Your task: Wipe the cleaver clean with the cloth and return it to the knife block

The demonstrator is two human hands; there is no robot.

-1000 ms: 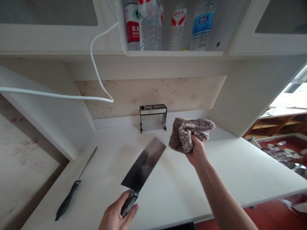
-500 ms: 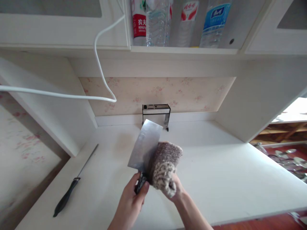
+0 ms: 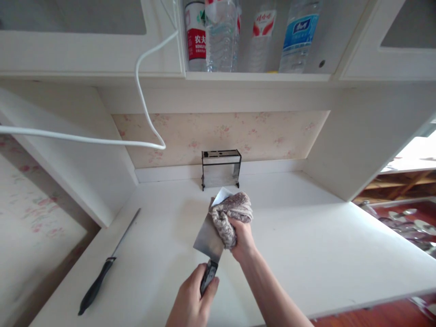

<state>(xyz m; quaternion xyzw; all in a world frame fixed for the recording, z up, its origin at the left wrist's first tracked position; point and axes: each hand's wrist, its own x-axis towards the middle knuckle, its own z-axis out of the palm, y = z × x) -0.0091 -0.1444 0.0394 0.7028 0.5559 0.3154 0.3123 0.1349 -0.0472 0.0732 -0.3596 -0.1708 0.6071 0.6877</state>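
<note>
Far L on counter (image 3: 306, 236): honing steel (image 3: 107, 264), black handle toward viewer, rod pointing away toward back wall, lying flat, well apart from both hands.

Above it, white cable (image 3: 143, 97) loops down from upper cabinet, runs off L edge.

Centre-low: L hand (image 3: 192, 302) wrapped round dark handle of cleaver (image 3: 211, 231), fingers closed tight on grip, thumb along side. Blade angled up and away, broad face toward camera, tip end near the knife rack (image 3: 220, 168).

Just R of that: R hand (image 3: 241, 236) clenched on grey-brown knit cloth (image 3: 230, 215), cloth bunched and pressed onto upper part of blade, covering far end; one corner of steel shows above cloth. Forearm comes in from bottom R.

Knife rack: small metal stand at back wall, centre, upright, behind blade tip, can't tell if touching.

Top shelf, centre to R: water bottles (image 3: 218, 36), several, upright; red-label one at L, blue-label at R.

Far R, beyond counter edge: metal lids/pans (image 3: 405, 222), blurred.
</note>
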